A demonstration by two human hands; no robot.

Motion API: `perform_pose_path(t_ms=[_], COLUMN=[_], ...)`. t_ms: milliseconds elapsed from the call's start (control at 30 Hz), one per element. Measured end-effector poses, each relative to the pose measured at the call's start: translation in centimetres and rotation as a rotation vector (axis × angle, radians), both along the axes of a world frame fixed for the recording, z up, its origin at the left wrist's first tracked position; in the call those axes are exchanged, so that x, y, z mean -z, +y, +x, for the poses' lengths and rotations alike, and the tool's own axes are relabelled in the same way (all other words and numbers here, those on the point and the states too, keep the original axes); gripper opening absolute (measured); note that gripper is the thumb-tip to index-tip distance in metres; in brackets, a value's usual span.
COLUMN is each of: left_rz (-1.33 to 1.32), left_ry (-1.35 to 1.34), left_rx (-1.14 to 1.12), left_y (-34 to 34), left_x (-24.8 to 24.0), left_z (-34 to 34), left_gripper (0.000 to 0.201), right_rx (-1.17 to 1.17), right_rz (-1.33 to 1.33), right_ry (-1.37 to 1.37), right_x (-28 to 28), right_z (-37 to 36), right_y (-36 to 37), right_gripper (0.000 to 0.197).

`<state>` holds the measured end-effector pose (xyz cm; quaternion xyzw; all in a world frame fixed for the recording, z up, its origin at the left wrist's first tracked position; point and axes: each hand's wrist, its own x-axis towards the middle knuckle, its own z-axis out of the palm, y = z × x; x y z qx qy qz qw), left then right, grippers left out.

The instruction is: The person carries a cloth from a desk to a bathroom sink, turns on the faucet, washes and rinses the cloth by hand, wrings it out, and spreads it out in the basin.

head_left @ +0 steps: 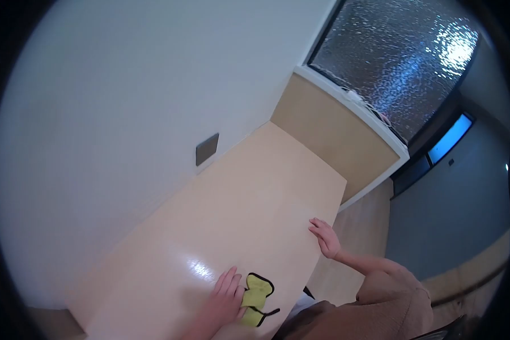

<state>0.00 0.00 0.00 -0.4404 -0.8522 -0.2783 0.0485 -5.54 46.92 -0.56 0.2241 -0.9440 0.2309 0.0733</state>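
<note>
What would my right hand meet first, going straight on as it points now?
Your right hand would probably meet the white wall across the tabletop; depth is unclear, so it may brush the tabletop first.

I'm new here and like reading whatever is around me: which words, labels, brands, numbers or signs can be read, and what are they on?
None can be read.
The yellow-green cloth with dark edging, by the left hand, shows no legible text; neither do the tabletop and the grey wall plate.
The small dark fixture on the far wall is too small to tell.
</note>
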Motion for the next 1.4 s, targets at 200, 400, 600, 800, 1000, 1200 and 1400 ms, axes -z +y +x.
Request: perform_pose_path(t_ms=[200,400,600,800,1000,1200,1400], left_rz=[0.137,0.09,0.144,0.111,0.15,-0.002,-0.163], left_ry=[-0.078,-0.171,-0.168,-0.229,-0.3,-0.122,0.056], left_rx=[-0.135,-0.077,-0.113,-0.156,-0.096,-0.018,-0.15], left_y=[0.2,-0.2,0.9,-0.1,3.1,3.5,2.6], left_x=[-2.7,-3.4,-3.7,-3.3,-3.3,-3.0,-1.1], left_z=[0.5,0.3,-0.2,1.6,2.3,3.1,5.1], left_gripper=[0.045,0.045,0.044,0.051,0.048,0.055,0.069], right_rx=[0.235,0.467,0.825,1.679,2.238,2.216,2.185], right_rz=[0.438,0.46,0.451,0.627,-0.753,-1.3,-1.012], right_ry=[-0.013,-0.104,-0.34,-0.867,-1.008,-0.126,-0.266], right_x=[-6.8,-6.8,-9.8,-13.0,-4.7,-5.1,-5.4], right_z=[2.5,3.0,6.1,33.9,62.0,58.2,59.2], right_y=[-5.8,-9.3,-7.9,-5.6,-9.9,-15.5,-14.9], right_gripper=[0.053,0.064,0.057,0.091,0.115,0.034,0.048])
